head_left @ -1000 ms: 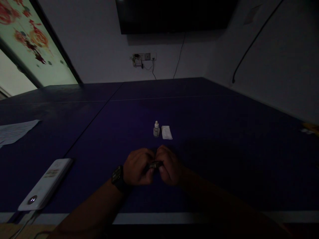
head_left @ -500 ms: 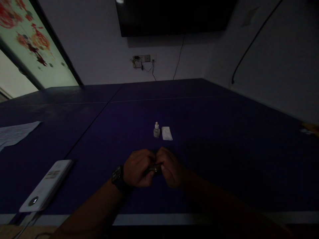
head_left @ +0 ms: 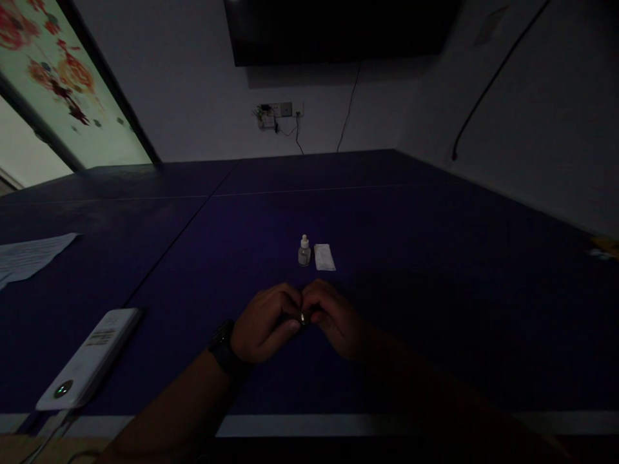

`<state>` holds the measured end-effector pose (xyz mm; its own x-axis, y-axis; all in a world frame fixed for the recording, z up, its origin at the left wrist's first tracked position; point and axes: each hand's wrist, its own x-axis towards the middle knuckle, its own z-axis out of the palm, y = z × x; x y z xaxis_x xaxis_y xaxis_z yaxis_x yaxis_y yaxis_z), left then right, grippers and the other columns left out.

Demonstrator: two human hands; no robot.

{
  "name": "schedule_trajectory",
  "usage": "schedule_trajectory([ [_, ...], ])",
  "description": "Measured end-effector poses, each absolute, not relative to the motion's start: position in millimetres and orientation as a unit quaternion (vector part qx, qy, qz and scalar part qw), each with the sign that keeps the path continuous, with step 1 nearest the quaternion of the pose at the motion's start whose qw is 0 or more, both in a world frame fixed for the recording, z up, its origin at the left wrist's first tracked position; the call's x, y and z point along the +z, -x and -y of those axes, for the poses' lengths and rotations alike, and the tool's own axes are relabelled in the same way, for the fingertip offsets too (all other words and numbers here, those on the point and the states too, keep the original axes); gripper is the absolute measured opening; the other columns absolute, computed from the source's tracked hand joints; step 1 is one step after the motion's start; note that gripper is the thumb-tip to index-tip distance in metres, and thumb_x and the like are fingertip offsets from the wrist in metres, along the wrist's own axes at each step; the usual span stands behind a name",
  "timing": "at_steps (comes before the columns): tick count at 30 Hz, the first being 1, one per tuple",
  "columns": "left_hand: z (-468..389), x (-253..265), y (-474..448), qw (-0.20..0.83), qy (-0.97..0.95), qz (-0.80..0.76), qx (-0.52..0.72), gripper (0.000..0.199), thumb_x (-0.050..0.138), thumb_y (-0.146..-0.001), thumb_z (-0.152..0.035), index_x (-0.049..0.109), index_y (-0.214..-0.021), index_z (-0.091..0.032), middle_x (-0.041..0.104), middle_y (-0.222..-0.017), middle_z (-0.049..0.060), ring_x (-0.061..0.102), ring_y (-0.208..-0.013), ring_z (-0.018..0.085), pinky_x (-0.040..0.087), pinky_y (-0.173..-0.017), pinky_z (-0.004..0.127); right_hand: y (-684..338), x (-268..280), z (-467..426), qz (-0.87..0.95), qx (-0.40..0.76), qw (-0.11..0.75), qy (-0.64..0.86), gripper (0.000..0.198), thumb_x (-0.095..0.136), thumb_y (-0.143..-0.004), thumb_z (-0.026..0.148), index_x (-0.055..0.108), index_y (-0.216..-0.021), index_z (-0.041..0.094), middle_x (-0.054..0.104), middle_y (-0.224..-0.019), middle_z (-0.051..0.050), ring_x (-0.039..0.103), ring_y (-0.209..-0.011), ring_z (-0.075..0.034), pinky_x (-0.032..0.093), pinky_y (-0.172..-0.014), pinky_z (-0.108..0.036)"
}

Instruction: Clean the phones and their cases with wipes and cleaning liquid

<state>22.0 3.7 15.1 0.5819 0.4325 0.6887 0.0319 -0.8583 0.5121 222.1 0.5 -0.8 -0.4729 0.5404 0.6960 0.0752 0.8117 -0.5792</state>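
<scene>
At lower centre, the left hand [head_left: 265, 323] pinches the left side of a small shiny object [head_left: 304, 318]; its long axis and pointing direction cannot be determined, being mostly hidden. Above it, the dropper bottle [head_left: 304, 254] stands upright, cap uppermost. The right hand [head_left: 337, 322] pinches the object's right side.

Both hands [head_left: 265, 325] [head_left: 336, 320] close together, fingers [head_left: 286, 295] curled, forearms [head_left: 181, 394] angled inward
</scene>
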Motion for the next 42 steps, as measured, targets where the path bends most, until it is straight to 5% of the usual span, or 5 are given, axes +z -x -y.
schedule_trajectory([
  [14, 1, 16, -22, 0.359, -0.808, -0.189, 0.427, 0.021, 0.047, -0.104, -0.037, 0.053, -0.093, -0.021, 0.055, -0.087, 0.002, 0.052, -0.080, 0.015, 0.040, -0.076, 0.031, -218, -3, -4, 0.802, 0.268, 0.499, 0.191, 0.032, 0.038, -0.108, 0.047, 0.052, -0.090, 0.024, 0.056, -0.083, -0.001, 0.056, -0.075, -0.016, 0.047, -0.069, -0.030],
  [20, -1, 11, -26, 0.445, -0.743, -0.221, 0.448, 0.023, 0.050, -0.102, -0.041, 0.051, -0.090, -0.021, 0.048, -0.088, 0.000, 0.045, -0.080, 0.015, 0.037, -0.076, 0.030, -215, -10, 2, 0.781, 0.145, 0.558, 0.241, 0.016, 0.044, -0.105, 0.034, 0.052, -0.114, 0.024, 0.061, -0.095, -0.005, 0.061, -0.084, -0.019, 0.053, -0.071, -0.033],
  [25, 0, 7, -31, 0.507, -0.650, -0.264, 0.501, 0.024, 0.054, -0.101, -0.040, 0.048, -0.087, -0.021, 0.043, -0.086, -0.002, 0.041, -0.076, 0.012, 0.036, -0.073, 0.029, -208, -8, 9, 0.780, -0.074, 0.554, 0.281, 0.045, 0.071, -0.088, 0.038, 0.052, -0.125, 0.022, 0.061, -0.104, -0.010, 0.062, -0.093, -0.027, 0.056, -0.078, -0.042],
  [30, 6, 13, -36, 0.558, -0.590, -0.301, 0.501, 0.025, 0.054, -0.100, -0.043, 0.047, -0.089, -0.022, 0.044, -0.079, -0.004, 0.040, -0.072, 0.012, 0.035, -0.071, 0.028, -194, -13, 14, 0.764, -0.096, 0.529, 0.357, 0.061, 0.074, -0.082, 0.031, 0.047, -0.135, 0.018, 0.064, -0.114, -0.014, 0.063, -0.104, -0.031, 0.057, -0.087, -0.048],
  [42, 11, 21, -42, 0.462, -0.664, -0.357, 0.468, 0.030, 0.053, -0.100, -0.044, 0.048, -0.081, -0.021, 0.047, -0.082, -0.001, 0.043, -0.078, 0.015, 0.036, -0.073, 0.030, -201, -10, 5, 0.754, -0.056, 0.562, 0.335, 0.056, 0.074, -0.072, 0.023, 0.047, -0.121, 0.024, 0.060, -0.107, -0.008, 0.062, -0.095, -0.027, 0.057, -0.079, -0.043],
])
